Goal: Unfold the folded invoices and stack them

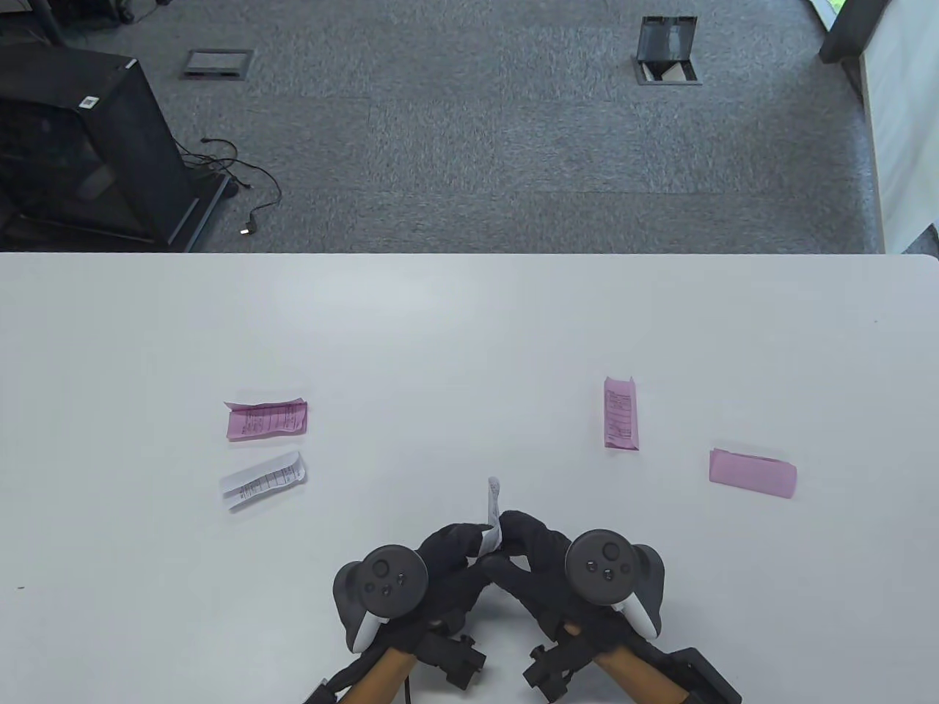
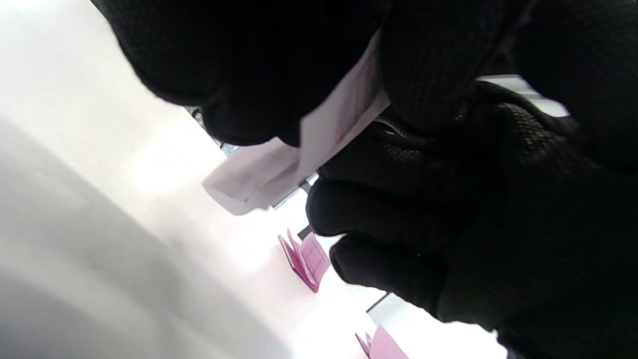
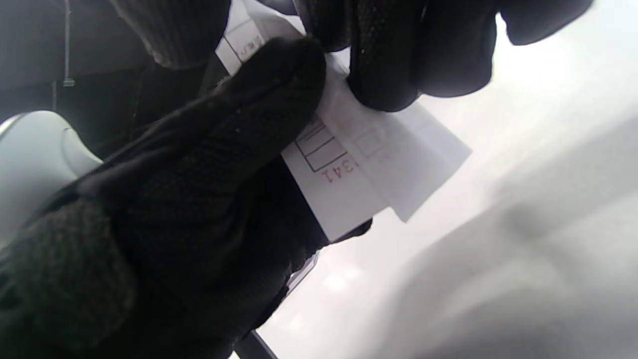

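Both hands meet at the table's near edge and pinch one folded white invoice (image 1: 492,513) between them, held edge-up above the table. My left hand (image 1: 455,546) grips its left side, my right hand (image 1: 524,539) its right. The same white invoice (image 2: 279,164) shows between black fingertips in the left wrist view, and in the right wrist view the white invoice (image 3: 369,169) shows printed boxes and red digits. Folded on the table lie a pink invoice (image 1: 266,419) and a white invoice (image 1: 262,480) at left, and two pink invoices (image 1: 620,413) (image 1: 753,473) at right.
The white table (image 1: 469,330) stretches wide around the hands, its far edge bordering grey carpet. A black cabinet (image 1: 81,147) and a cable stand on the floor beyond the far left corner.
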A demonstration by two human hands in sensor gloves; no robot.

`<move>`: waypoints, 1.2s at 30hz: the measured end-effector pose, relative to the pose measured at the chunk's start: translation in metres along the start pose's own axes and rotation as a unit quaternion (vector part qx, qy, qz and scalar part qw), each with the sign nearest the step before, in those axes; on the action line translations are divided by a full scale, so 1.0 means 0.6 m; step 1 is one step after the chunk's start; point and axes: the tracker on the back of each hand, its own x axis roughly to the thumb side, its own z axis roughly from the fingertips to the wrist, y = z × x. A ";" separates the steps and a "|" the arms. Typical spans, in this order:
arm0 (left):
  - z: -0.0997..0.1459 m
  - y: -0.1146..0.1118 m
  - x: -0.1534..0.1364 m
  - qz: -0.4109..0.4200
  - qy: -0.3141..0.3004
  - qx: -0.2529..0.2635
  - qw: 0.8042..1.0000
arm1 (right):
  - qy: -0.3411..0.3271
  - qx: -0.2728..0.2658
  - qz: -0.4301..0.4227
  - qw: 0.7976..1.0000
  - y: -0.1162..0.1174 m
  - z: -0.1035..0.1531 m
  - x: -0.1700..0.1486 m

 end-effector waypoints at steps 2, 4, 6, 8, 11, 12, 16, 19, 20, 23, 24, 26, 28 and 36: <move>0.000 -0.004 0.003 -0.019 -0.011 -0.014 1.000 | 0.008 -0.002 0.001 1.000 0.002 -0.002 -0.006; 0.001 -0.006 0.005 -0.034 -0.018 -0.021 0.999 | 0.012 -0.006 0.002 1.000 0.003 -0.004 -0.011; 0.001 -0.005 0.007 -0.044 -0.022 -0.024 0.998 | 0.012 0.002 -0.015 1.000 0.003 -0.006 -0.014; 0.000 -0.004 0.006 -0.044 -0.025 -0.029 0.998 | 0.010 0.005 -0.029 1.000 0.001 -0.007 -0.017; 0.000 -0.002 0.003 -0.035 -0.023 -0.032 0.999 | 0.011 0.010 -0.047 0.999 0.000 -0.011 -0.023; 0.000 -0.001 0.002 -0.031 -0.022 -0.035 0.999 | 0.012 0.012 -0.052 0.999 0.000 -0.012 -0.025; 0.000 0.000 -0.003 -0.020 -0.012 -0.035 0.999 | 0.017 0.015 -0.064 0.998 0.000 -0.014 -0.029; 0.000 0.002 -0.008 0.003 -0.005 -0.034 0.999 | 0.023 0.007 -0.066 0.998 -0.006 -0.016 -0.030; 0.000 0.003 -0.009 0.009 -0.004 -0.033 0.999 | 0.023 0.007 -0.067 0.997 -0.008 -0.016 -0.030; 0.000 0.010 -0.012 0.020 0.008 -0.013 1.000 | 0.030 -0.005 -0.057 0.998 -0.018 -0.018 -0.032; 0.000 0.014 -0.015 0.028 0.016 -0.005 0.999 | 0.033 -0.015 -0.046 0.998 -0.024 -0.020 -0.034; -0.001 0.023 -0.021 0.041 0.040 0.010 0.998 | 0.038 -0.034 -0.016 0.999 -0.037 -0.024 -0.040; -0.002 0.033 -0.030 0.045 0.067 0.020 0.997 | 0.050 -0.050 0.013 0.997 -0.052 -0.029 -0.050; -0.008 0.050 -0.048 -0.045 0.153 0.006 0.987 | 0.062 -0.054 0.134 0.988 -0.082 -0.049 -0.079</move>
